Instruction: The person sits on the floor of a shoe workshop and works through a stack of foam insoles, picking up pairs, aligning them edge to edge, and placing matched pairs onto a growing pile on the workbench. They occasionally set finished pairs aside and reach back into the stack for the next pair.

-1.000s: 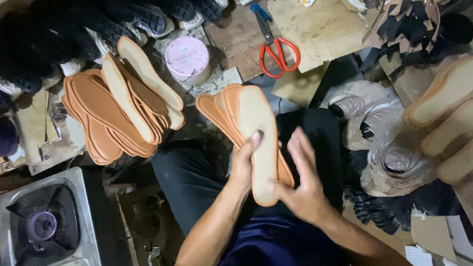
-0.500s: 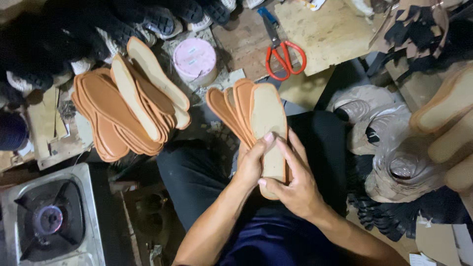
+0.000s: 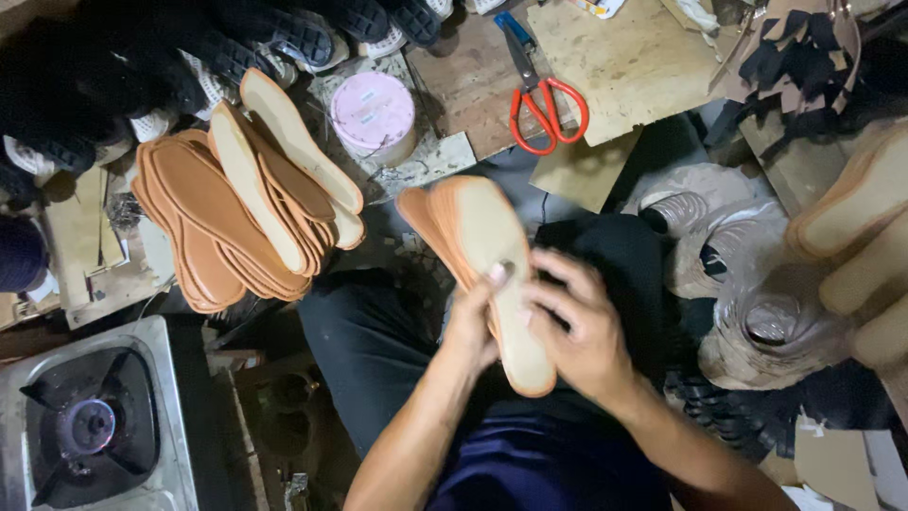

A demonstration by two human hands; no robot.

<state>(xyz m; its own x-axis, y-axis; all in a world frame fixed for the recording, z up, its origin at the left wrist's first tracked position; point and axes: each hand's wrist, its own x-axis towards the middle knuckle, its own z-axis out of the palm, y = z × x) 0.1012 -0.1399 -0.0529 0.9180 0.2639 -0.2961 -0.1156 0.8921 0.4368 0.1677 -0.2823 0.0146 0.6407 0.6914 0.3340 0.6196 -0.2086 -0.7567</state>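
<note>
Both hands meet over the lap on a small fan of shoe insoles (image 3: 492, 274). Left hand (image 3: 473, 326) grips the fan from the near side, thumb lying flat on the pale face of the top insole, fingers hidden beneath. Right hand (image 3: 577, 326) rests on the opposite edge with fingers curled onto the top insole; whether it pinches that sheet or only presses on it cannot be told. Tan edges of the lower insoles show in steps to the left of the top one, toes pointing away from the body.

To do this step well: keep the left-hand grip low on the heel end so the fan stays squared; let the right-hand fingertips work on the top sheet alone, since the sheets look thin and flexible and two could cling together. Support the stack against the dark trousers (image 3: 378, 350) so it does not sag.

Left of the hands and further out, a larger heap of tan and pale insoles (image 3: 236, 208) lies spread on the cluttered worktop (image 3: 624, 57). Beyond the hands stand a round pink-lidded tub (image 3: 372, 114) and red-handled scissors (image 3: 541, 104). Near left sits a gas stove (image 3: 90, 421). Right of the hands lie clear plastic bags (image 3: 747, 284) and more pale insoles (image 3: 865, 227), close to the camera
</note>
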